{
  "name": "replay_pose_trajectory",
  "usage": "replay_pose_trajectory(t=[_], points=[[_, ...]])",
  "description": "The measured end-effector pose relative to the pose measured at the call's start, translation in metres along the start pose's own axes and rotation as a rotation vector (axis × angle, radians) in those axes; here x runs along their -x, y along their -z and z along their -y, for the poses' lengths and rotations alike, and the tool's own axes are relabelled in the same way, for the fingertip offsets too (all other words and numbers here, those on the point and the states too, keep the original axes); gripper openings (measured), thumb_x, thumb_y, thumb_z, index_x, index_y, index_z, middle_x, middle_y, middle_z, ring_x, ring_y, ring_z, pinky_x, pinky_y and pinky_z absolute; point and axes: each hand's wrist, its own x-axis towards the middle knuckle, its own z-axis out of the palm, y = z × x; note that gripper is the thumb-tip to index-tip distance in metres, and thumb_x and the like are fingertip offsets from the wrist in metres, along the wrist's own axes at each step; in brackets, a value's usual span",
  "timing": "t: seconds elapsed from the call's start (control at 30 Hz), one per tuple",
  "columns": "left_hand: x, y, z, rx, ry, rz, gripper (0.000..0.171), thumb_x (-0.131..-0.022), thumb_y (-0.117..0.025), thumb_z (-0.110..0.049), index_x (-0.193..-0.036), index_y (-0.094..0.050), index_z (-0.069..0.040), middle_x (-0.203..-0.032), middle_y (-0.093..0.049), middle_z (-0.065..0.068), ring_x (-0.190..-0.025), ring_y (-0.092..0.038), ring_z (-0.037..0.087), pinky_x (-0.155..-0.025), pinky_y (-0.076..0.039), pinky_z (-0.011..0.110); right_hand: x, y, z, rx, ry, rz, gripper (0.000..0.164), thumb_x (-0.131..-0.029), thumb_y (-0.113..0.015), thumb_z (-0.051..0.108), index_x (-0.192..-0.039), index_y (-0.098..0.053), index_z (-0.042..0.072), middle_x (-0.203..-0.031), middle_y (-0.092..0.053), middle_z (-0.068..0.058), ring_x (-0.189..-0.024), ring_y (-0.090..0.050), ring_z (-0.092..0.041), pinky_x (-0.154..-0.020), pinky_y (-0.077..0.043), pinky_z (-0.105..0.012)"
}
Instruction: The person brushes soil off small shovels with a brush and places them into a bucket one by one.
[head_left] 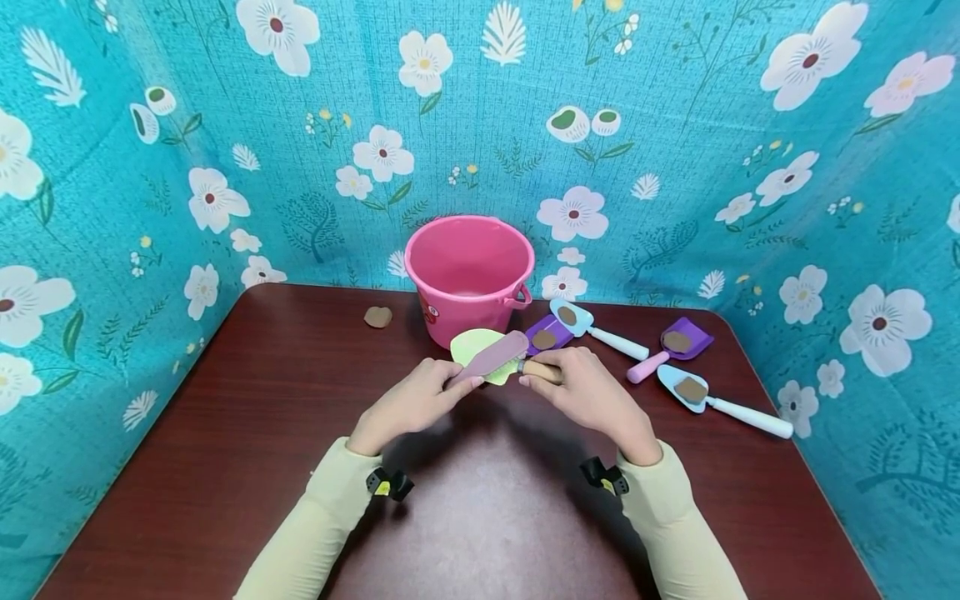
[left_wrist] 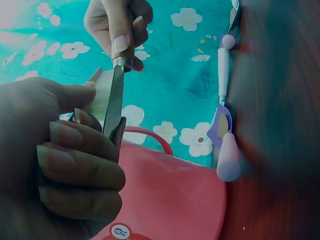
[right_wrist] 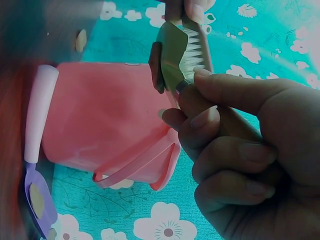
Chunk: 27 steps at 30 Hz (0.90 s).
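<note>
Green trowel (head_left: pixel 468 340) is near the centre of my head feed, held above the worktop (head_left: pixel 300 392), its wooden handle pointing right. I see the right grip (head_left: pixel 588 390) curled around that handle. The left grip (head_left: pixel 420 396), left of centre, clasps a mauve brush (head_left: pixel 495 354) that crosses in front of the trowel's blade; on my right wrist feed its white bristles face the blade. That feed also shows a brown piece (right_wrist: pixel 156 70) at the blade's far side, though I cannot tell whether they touch.

Behind the trowel, a pink bucket (head_left: pixel 472 310) stands upright. A brown disc (head_left: pixel 377 317) lies to its left. Right of the bucket I have a purple shovel (head_left: pixel 564 332) and a blue trowel (head_left: pixel 618 342) close together; farther right lie a second purple shovel (head_left: pixel 697 333) and, lower, a second blue trowel (head_left: pixel 750 417). All four bear a brown patch. Blue flowered cloth (head_left: pixel 345 100) fills the frame's top and both sides. Pale sleeves (head_left: pixel 307 517) reach up from the bottom edge.
</note>
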Motion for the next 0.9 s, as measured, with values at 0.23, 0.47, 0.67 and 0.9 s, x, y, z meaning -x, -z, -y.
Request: replay_pose_trajectory(t=[0.23,0.47,0.67,0.9], points=[[0.001,0.008,0.005,-0.038,-0.015,-0.037,0.03,-0.102,-0.061,-0.036,-0.079,-0.062,-0.016,-0.057,-0.041,-0.005,-0.051,-0.036,0.006,-0.049,-0.033,0.023,0.003,0.004,-0.001,0.011,-0.005,0.004,0.018,-0.094,-0.075,0.024,-0.107,-0.076,0.012,-0.067,-0.055,0.009,-0.057,-0.049,-0.007,-0.058,-0.044,-0.026],[0.003,0.023,0.015,-0.068,0.041,-0.086,0.038,-0.103,-0.061,-0.035,-0.072,-0.054,-0.015,-0.056,-0.039,-0.004,-0.05,-0.032,0.008,-0.049,-0.03,0.024,0.003,0.007,-0.001,0.019,0.014,-0.015,0.012,-0.093,-0.076,0.022,-0.102,-0.076,0.014,-0.07,-0.061,0.009,-0.059,-0.051,-0.007,-0.06,-0.044,-0.026],[0.007,0.032,0.018,-0.052,0.066,-0.097,0.04,-0.102,-0.062,-0.037,-0.072,-0.056,-0.012,-0.055,-0.038,-0.003,-0.05,-0.031,0.01,-0.049,-0.029,0.026,0.003,0.007,-0.001,0.022,0.021,-0.02,0.01,-0.093,-0.076,0.023,-0.098,-0.075,0.015,-0.064,-0.052,0.009,-0.056,-0.048,-0.007,-0.058,-0.042,-0.026],[0.009,0.027,0.008,0.132,0.024,-0.018,0.036,-0.101,-0.062,-0.039,-0.076,-0.059,-0.014,-0.058,-0.04,0.001,-0.052,-0.033,0.012,-0.05,-0.031,0.027,0.003,0.002,0.0,0.031,0.03,-0.022,0.01,-0.093,-0.076,0.025,-0.093,-0.073,0.016,-0.064,-0.048,0.009,-0.056,-0.046,-0.006,-0.058,-0.042,-0.027]])
